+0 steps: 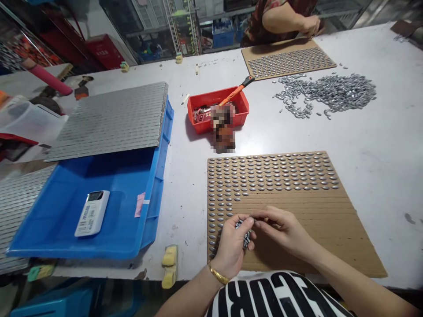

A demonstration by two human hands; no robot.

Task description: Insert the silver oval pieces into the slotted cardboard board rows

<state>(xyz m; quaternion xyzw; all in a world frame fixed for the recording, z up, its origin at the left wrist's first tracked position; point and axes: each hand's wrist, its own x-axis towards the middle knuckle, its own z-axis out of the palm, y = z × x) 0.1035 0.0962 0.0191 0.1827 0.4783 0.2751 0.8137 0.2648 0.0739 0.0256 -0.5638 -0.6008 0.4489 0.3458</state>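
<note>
My left hand [235, 240] is closed around a handful of small silver almond-shaped pieces [246, 240], some showing between thumb and fingers. At its thumb tip, my right hand [280, 225] pinches with thumb and forefinger; what lies in that pinch is too small to make out. Both hands are over a brown cardboard sheet [317, 233] with crosswise grooves. Rows of the same silver pieces [271, 171] cover its far part and run down its left side. The lower right of the sheet shows bare board, and my left hand hides some of the left rows.
A loose pile of silver pieces [343, 92] lies at the far right. A red bin [243, 115] holds an orange-handled tool [236, 92]. At left, a filled sheet [112, 119] rests across a blue crate [155, 189] containing a white device [92, 213]. Opposite, another person's hands [311, 25] work near another sheet [291, 57].
</note>
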